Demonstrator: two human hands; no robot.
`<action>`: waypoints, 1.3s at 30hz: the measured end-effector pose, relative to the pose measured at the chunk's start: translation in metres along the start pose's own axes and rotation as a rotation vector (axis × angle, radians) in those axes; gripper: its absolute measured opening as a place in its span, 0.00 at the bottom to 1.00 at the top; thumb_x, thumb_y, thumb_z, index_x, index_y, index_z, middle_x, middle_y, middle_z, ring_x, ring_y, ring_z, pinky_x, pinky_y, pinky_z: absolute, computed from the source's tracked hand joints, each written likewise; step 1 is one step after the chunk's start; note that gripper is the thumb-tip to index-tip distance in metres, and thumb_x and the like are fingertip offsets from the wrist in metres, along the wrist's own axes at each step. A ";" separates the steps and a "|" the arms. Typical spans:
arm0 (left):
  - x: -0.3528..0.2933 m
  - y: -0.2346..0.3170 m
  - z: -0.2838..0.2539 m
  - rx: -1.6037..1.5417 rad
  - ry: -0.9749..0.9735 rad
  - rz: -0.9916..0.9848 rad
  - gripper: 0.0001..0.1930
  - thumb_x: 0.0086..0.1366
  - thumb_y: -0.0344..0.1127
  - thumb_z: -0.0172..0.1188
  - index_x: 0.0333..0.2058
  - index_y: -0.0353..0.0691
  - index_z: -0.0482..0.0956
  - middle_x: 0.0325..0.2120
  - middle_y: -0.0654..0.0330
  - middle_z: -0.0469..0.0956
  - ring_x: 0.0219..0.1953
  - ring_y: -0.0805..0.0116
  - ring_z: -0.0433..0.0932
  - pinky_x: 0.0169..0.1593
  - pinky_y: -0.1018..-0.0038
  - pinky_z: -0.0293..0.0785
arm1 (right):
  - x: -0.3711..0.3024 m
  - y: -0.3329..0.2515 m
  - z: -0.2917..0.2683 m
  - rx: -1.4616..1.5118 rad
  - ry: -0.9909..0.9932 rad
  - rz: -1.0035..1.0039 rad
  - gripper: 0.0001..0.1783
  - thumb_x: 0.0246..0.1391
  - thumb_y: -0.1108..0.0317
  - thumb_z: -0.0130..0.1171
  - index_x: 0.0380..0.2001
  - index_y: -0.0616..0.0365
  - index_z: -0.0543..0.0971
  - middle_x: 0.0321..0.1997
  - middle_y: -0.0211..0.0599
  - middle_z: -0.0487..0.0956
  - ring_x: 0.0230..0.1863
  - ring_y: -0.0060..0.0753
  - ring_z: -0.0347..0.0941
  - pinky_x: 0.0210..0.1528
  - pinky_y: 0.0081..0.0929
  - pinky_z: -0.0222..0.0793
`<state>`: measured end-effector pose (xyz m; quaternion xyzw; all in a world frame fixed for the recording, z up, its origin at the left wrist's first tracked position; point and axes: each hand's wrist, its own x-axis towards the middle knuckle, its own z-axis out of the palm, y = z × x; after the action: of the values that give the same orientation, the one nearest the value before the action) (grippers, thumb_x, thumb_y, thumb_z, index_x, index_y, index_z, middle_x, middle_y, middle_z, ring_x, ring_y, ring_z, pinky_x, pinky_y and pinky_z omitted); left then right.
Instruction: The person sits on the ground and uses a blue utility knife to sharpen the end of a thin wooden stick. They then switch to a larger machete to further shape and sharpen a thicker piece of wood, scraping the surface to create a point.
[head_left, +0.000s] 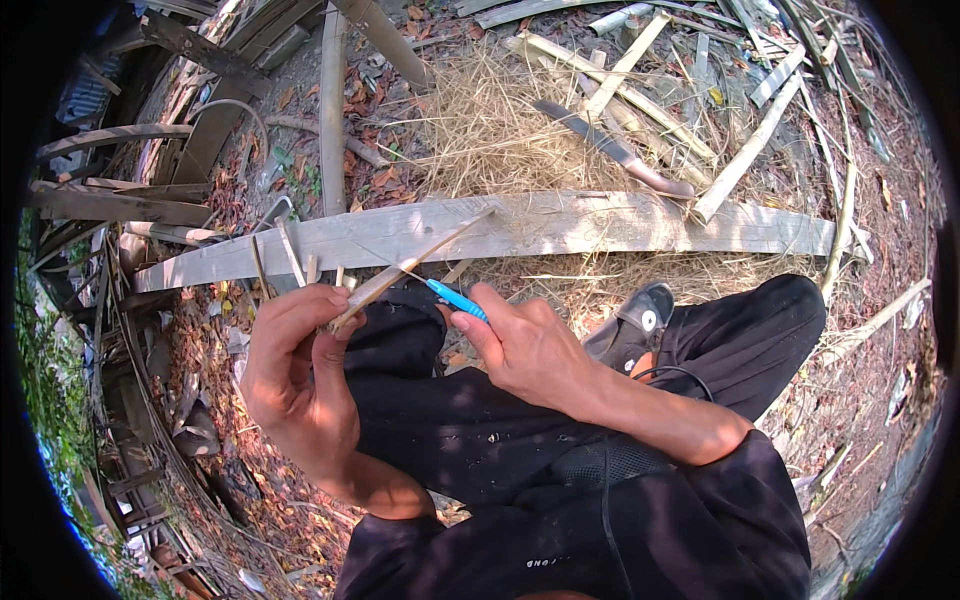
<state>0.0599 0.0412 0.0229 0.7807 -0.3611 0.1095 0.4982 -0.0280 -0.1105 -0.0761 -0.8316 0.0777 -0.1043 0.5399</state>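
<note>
My left hand (305, 365) pinches the lower end of a pale split-bamboo strip (385, 280), which slants up to the right and tapers to a point above the plank. In my right hand (525, 345) is a slim tool with a bright blue handle (458, 299). Its thin front part points left and crosses the strip just beyond my left fingers; whether it touches the strip, or is a blade, I cannot tell. Both hands are above my black trousers (480, 420), on the near side of a long grey plank (580, 222).
A large knife with a dark blade (585, 130) lies by the straw (480, 120), its handle end over the plank. Split bamboo pieces (750, 150) are scattered at the upper right. Stacked wood (120, 205) stands at the left. My shoe (640, 325) is near the plank.
</note>
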 end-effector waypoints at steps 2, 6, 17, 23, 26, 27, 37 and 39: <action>-0.002 -0.003 0.001 -0.049 0.022 -0.032 0.06 0.61 0.17 0.56 0.38 0.27 0.76 0.37 0.51 0.76 0.36 0.68 0.79 0.40 0.77 0.79 | 0.007 0.022 -0.001 -0.222 -0.026 0.040 0.20 0.66 0.56 0.46 0.32 0.66 0.70 0.12 0.55 0.72 0.18 0.62 0.72 0.20 0.51 0.67; 0.003 0.003 0.001 -0.067 -0.025 -0.008 0.06 0.61 0.18 0.57 0.38 0.28 0.76 0.36 0.52 0.77 0.36 0.68 0.79 0.40 0.76 0.79 | -0.023 0.146 0.003 -0.334 -0.133 0.324 0.22 0.66 0.57 0.42 0.32 0.69 0.71 0.16 0.58 0.75 0.22 0.63 0.74 0.26 0.51 0.70; 0.002 0.001 0.010 -0.106 0.018 -0.014 0.05 0.62 0.17 0.55 0.38 0.25 0.75 0.36 0.48 0.76 0.34 0.66 0.79 0.39 0.75 0.80 | 0.014 0.079 -0.005 -0.151 -0.051 0.153 0.23 0.66 0.55 0.43 0.35 0.69 0.71 0.18 0.59 0.74 0.24 0.64 0.74 0.28 0.52 0.67; -0.005 -0.001 0.001 -0.073 -0.014 -0.054 0.06 0.65 0.23 0.56 0.39 0.28 0.74 0.39 0.50 0.75 0.36 0.67 0.78 0.40 0.73 0.81 | 0.019 0.117 -0.006 -0.119 0.003 0.308 0.25 0.66 0.52 0.42 0.34 0.69 0.72 0.21 0.64 0.75 0.29 0.67 0.74 0.31 0.53 0.68; 0.000 -0.002 0.003 -0.091 -0.015 -0.033 0.06 0.65 0.23 0.56 0.40 0.28 0.75 0.39 0.50 0.75 0.37 0.67 0.78 0.40 0.73 0.81 | 0.028 0.094 -0.003 -0.049 -0.013 0.263 0.24 0.66 0.51 0.41 0.35 0.66 0.71 0.21 0.64 0.74 0.30 0.70 0.73 0.31 0.54 0.68; 0.001 -0.001 0.003 -0.090 -0.025 -0.032 0.06 0.65 0.23 0.56 0.40 0.28 0.75 0.39 0.50 0.75 0.37 0.67 0.78 0.40 0.73 0.81 | 0.029 0.102 0.004 -0.069 -0.049 0.289 0.24 0.66 0.51 0.41 0.35 0.66 0.71 0.21 0.64 0.74 0.30 0.70 0.73 0.31 0.55 0.68; 0.000 -0.003 0.003 -0.087 0.068 -0.083 0.06 0.63 0.18 0.55 0.39 0.26 0.74 0.37 0.50 0.74 0.33 0.68 0.79 0.40 0.76 0.79 | 0.052 0.130 0.014 -0.103 0.024 0.281 0.23 0.67 0.54 0.39 0.35 0.66 0.70 0.22 0.64 0.75 0.30 0.70 0.72 0.34 0.57 0.67; 0.001 -0.002 0.003 -0.079 0.070 -0.093 0.06 0.64 0.19 0.55 0.39 0.26 0.74 0.37 0.50 0.74 0.33 0.68 0.79 0.39 0.76 0.79 | 0.049 0.147 0.028 -0.171 -0.053 0.375 0.24 0.67 0.53 0.40 0.37 0.67 0.71 0.24 0.66 0.75 0.32 0.71 0.73 0.37 0.58 0.68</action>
<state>0.0612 0.0384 0.0204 0.7720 -0.3108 0.0995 0.5454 0.0242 -0.1566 -0.2170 -0.8479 0.2253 0.0268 0.4792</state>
